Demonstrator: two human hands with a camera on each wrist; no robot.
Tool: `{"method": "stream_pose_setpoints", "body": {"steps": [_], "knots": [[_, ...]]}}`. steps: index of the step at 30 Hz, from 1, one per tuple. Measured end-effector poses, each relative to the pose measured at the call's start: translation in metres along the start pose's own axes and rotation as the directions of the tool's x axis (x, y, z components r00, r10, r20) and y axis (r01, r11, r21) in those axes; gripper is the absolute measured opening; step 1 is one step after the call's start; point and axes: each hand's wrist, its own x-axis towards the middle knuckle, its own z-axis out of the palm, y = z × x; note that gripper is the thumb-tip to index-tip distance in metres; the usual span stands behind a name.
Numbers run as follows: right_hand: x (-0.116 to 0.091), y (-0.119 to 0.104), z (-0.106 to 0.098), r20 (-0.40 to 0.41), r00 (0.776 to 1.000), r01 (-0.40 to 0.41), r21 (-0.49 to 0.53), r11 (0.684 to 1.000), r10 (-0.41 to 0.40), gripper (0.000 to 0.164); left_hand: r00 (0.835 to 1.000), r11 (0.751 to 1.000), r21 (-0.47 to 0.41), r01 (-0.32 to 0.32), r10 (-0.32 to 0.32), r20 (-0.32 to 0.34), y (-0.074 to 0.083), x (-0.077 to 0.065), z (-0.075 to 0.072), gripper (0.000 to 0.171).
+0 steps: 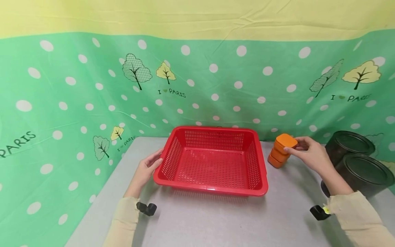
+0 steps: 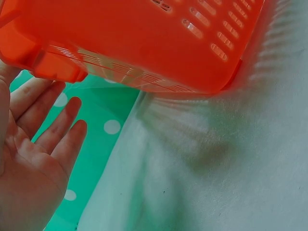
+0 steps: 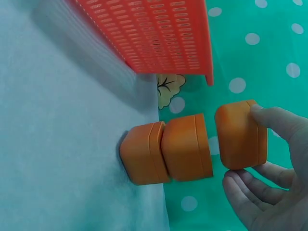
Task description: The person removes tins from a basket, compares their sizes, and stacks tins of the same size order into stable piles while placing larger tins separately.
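Observation:
A red plastic basket with slotted walls stands in the middle of the table, nothing inside it. My left hand holds its left rim, thumb over the edge; in the left wrist view the other fingers spread below the rim, outside the wall. On the basket's right, my right hand pinches a small orange lidded box between thumb and fingers. Two similar orange boxes stay stacked on the table, a lower one and an upper one. A gap shows between the held box and this stack.
Two large black lidded canisters stand at the right, close beside my right forearm. A green dotted cloth hangs behind the grey table and along its left side.

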Motion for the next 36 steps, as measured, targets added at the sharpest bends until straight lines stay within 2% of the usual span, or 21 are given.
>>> {"method": "stream_pose_setpoints", "body": {"steps": [14,27,33,36], "knots": [[0.0016,0.0076,0.0023,-0.007,1.000,0.016,-0.002,1.000,-0.016,0.073,1.000,1.000,-0.001,0.009,-0.009,0.002,0.0023,0.0033,0.0002,0.054],[0.0036,0.0053,0.0017,0.044,0.999,-0.020,0.007,1.000,0.020,0.080,1.000,1.000,-0.013,0.011,-0.011,0.003,0.0021,0.0035,-0.0021,0.055],[0.0036,0.0031,-0.0005,0.032,0.999,-0.025,0.004,1.000,0.025,0.080,1.000,0.999,0.045,0.002,-0.002,0.002,0.0056,0.0042,-0.0037,0.054],[0.0031,0.0012,-0.0030,0.020,0.999,-0.026,-0.001,1.000,0.026,0.079,0.999,0.995,0.095,-0.037,0.036,0.006,0.0081,0.0056,-0.0050,0.053]]}}
